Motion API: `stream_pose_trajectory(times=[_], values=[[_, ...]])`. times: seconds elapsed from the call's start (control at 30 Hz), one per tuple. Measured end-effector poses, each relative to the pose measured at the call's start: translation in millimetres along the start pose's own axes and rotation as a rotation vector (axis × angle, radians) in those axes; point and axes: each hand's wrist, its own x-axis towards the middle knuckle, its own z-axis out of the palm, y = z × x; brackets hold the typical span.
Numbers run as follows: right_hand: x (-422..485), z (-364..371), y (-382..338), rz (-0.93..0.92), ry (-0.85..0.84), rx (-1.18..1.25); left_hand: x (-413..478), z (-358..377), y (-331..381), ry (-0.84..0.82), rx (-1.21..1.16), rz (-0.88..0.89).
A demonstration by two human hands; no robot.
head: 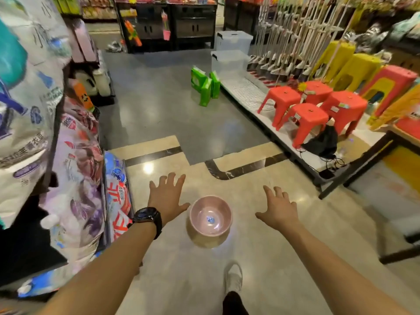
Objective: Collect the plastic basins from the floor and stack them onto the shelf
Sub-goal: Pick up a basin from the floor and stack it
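Observation:
A pink plastic basin [211,220] stands upright on the shiny beige floor, with a small blue-white label on its inside bottom. My left hand [167,197], with a black watch on the wrist, is spread open just left of the basin. To the right of the basin my right hand [280,208] is also spread, fingers apart. Neither hand touches the basin. A low white shelf platform [250,96] runs along the right side of the aisle.
Red stools [310,117] and yellow stools [354,69] stand on the right platform, with a black bag [323,143] and cables near its edge. Packaged goods [77,169] line the left side. Green packs [205,85] and clear bins [229,61] sit further down the aisle. My white shoe [233,278] is below the basin.

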Motion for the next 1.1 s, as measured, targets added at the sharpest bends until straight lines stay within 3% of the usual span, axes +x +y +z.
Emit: stream_pose_trajectory(times=[0.37, 0.6, 0.83, 1.1], values=[[201, 15, 26, -0.082, -0.124, 0.046, 156, 7, 49, -0.153, 0.050, -0.158], [278, 49, 32, -0.112, -0.242, 0.035, 228, 58, 72, -0.265, 0.085, -0.078], [357, 180, 31, -0.090, -0.352, 0.064, 277, 228, 63, -0.393, 0.021, -0.089], [422, 450, 35, -0.016, -0.496, 0.116, 311, 506, 50, -0.500, -0.058, -0.184]])
